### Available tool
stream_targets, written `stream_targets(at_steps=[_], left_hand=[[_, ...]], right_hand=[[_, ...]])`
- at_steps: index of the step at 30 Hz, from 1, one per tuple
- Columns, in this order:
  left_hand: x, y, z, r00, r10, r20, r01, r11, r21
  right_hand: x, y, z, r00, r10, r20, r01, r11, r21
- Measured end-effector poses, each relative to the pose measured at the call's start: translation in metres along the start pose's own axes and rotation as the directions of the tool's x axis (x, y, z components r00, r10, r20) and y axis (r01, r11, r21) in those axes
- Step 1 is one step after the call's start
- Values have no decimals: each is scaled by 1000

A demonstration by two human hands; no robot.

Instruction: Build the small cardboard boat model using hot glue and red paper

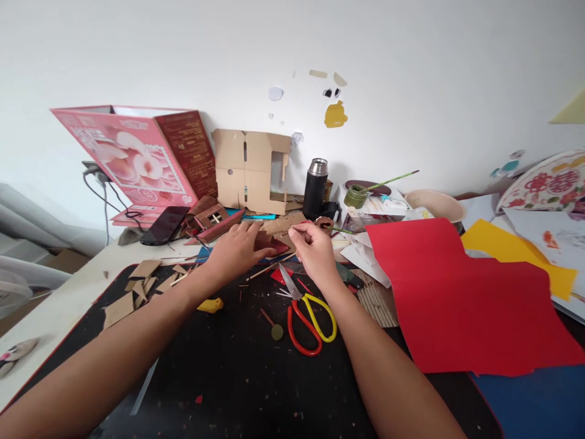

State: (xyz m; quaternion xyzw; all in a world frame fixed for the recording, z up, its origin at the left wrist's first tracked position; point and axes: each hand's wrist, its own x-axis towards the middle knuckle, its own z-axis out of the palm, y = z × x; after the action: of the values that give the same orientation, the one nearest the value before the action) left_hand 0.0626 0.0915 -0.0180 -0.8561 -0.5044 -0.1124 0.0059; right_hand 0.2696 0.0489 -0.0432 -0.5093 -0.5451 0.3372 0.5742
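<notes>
Palm down, my left hand (pixel 237 244) reaches over the pieces at the back of the black mat, its fingers apart. Just left of it is a small brown-red model house (pixel 212 218) with a lattice window; whether I touch it I cannot tell. My right hand (pixel 314 247) is closed in a pinch above a flat piece of cardboard (pixel 286 225). What the pinch holds, if anything, is too small to name. Below the right hand lie scissors (pixel 305 317) with one red and one yellow handle, blades partly spread. A small stick with a round green end (pixel 276 331) lies beside them.
Cardboard scraps (pixel 121 308) and a yellow piece (pixel 211 305) lie left. A phone (pixel 164 225), pink box (pixel 137 158), cut cardboard panel (pixel 256 171) and black thermos (pixel 315 189) stand behind. Red paper (pixel 461 299) covers the right, near a green jar (pixel 355 196) with a brush.
</notes>
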Motion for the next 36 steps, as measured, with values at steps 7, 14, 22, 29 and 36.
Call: stream_targets(at_steps=[7,14,22,29,36], left_hand=[[3,1,3,1000,1,10,-1,1000,0],[12,-17,1,996,92,14,-90,989,-121],[9,-42,-15,950,308,-55,-310,904,-294],[0,-63,-6,935,353,-27,-331,845,-421],[-9,-64,-1,944,319,-87,-322,831,-454]], right_hand=[[0,-1,1,999,16,-33,-15,1000,8],[0,-2,0,999,-31,-41,27,995,-101],[-9,-7,3,994,-100,41,108,960,-259],[-19,-4,9,975,-155,158,213,857,-469],[-26,-1,16,948,-168,270,293,793,-534]])
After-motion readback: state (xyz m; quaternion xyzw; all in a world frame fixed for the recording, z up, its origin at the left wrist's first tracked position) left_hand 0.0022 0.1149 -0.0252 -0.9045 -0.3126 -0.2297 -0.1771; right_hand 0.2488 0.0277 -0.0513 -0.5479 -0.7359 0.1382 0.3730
